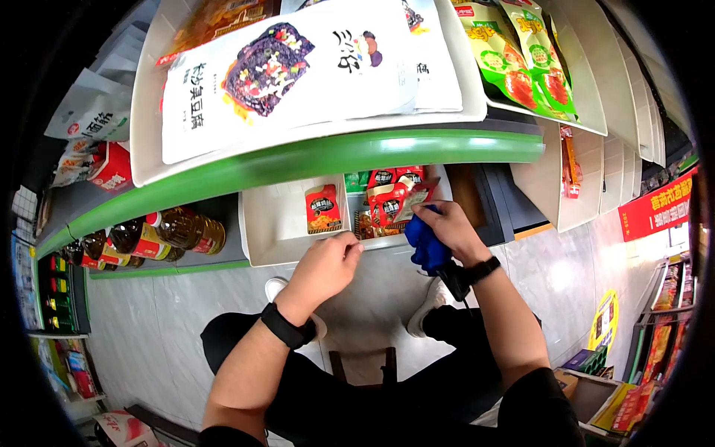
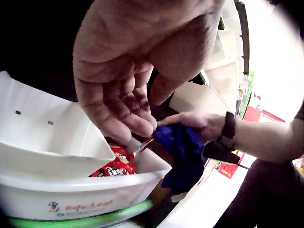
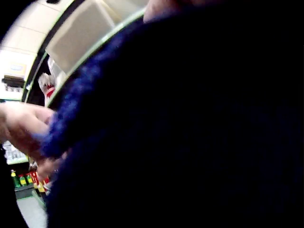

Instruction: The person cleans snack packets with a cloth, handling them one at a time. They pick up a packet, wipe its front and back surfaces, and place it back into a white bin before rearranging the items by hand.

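Observation:
My left hand [image 1: 325,267] hovers at the front edge of a white bin [image 1: 277,223], its fingers loosely bent and nothing between them. In the left wrist view the same hand [image 2: 137,71] hangs above the bin's red packets [image 2: 116,164]. My right hand [image 1: 453,231] grips a bunched blue cloth [image 1: 426,242] at the bin's right end. Just beyond its fingertips a small snack packet [image 1: 417,200] stands tilted, with its pale side showing. Red snack packets [image 1: 389,203] lie in the right compartment, and one red packet [image 1: 322,210] in the left. The blue cloth [image 3: 80,90] blocks most of the right wrist view.
A green-edged shelf [image 1: 335,153] overhangs the bin and carries a tray with large white bags [image 1: 290,74]. Bottles of oil [image 1: 186,229] stand to the left. More white bins [image 1: 570,171] rise on the right. A stool [image 1: 361,365] is between the person's legs.

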`<action>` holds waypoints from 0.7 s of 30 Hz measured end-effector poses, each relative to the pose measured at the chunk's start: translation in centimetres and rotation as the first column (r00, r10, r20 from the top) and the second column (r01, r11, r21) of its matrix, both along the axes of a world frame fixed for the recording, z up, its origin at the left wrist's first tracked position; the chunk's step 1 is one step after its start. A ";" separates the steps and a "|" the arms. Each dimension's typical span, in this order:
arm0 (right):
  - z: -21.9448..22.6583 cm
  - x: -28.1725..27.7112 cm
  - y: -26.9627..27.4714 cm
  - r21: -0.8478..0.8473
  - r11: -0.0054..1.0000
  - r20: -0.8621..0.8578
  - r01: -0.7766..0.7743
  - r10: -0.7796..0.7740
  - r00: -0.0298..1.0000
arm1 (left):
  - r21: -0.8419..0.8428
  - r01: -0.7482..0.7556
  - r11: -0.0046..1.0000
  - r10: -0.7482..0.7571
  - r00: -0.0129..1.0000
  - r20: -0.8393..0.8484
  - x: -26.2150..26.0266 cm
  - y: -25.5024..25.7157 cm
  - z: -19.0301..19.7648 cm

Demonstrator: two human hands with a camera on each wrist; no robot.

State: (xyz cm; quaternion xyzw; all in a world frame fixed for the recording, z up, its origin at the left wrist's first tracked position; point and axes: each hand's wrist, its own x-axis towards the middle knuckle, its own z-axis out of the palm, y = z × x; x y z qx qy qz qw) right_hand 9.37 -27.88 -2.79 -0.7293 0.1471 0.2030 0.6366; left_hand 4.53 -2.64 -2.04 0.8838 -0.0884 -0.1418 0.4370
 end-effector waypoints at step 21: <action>6.4 -3.6 2.4 0.225 0.974 0.282 -0.006 -0.059 0.958 | -0.698 -0.402 0.592 0.000 0.866 -0.499 0.2 0.2 2.7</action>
